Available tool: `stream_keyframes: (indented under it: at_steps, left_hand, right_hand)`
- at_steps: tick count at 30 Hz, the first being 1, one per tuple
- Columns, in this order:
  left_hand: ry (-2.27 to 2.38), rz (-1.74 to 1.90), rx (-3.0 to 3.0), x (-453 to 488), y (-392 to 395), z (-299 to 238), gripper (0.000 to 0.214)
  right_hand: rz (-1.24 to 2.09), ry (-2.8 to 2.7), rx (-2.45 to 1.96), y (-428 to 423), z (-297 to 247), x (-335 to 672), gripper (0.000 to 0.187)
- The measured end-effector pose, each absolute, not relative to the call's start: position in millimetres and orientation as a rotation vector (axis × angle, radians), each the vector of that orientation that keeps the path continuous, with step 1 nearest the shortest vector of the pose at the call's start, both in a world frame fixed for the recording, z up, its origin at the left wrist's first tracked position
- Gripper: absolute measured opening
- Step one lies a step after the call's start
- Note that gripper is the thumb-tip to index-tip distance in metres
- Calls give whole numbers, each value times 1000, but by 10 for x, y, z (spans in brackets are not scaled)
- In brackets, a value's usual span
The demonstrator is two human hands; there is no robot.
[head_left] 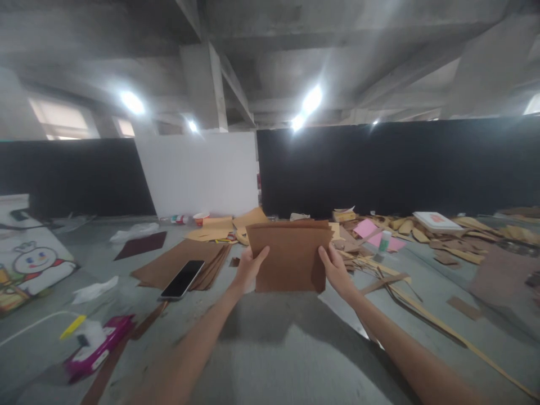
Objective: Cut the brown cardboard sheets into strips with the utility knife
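Note:
Upright in front of me is a stack of brown paper sheets (291, 256), held by both hands at its side edges. My left hand (251, 264) grips the left edge, thumb on the near face. On the opposite edge my right hand (335, 267) does the same, its thumb also on the near face. The fingers behind the sheets are hidden. Along the top, the sheet edges sit slightly uneven. Below and behind my right hand, part of a white sheet (341, 306) shows near the floor.
Left lie a pile of brown sheets (164, 261), a phone (183, 279) on it, and a magenta power strip (101, 349). Right are a glue stick (385, 242), pink paper (366, 228), long paper strips (422, 315) and many scraps. Dark panels (379, 169) and a white panel (198, 174) stand behind.

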State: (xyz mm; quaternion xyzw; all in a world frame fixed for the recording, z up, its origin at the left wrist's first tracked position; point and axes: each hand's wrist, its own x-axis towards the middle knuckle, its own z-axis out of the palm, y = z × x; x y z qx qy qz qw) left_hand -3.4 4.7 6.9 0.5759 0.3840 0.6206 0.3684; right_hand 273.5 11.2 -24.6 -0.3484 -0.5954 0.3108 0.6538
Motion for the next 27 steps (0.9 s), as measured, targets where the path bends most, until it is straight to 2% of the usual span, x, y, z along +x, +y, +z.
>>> stream_keyframes:
  at_steps: [6,19,27]
  left_hand:
    - [1022,1607,1518,-46,65,47,59]
    - [1080,1634,1579,-47,97,1,55]
    - [1012,1646,1530,-38,55,-8,65]
  right_hand:
    - [747,-1328,-779,61,-188,2695,65]
    - [676,-1348,-832,56,-204,2729,57]
    - [719,-1325,-809,58,-224,2727,61]
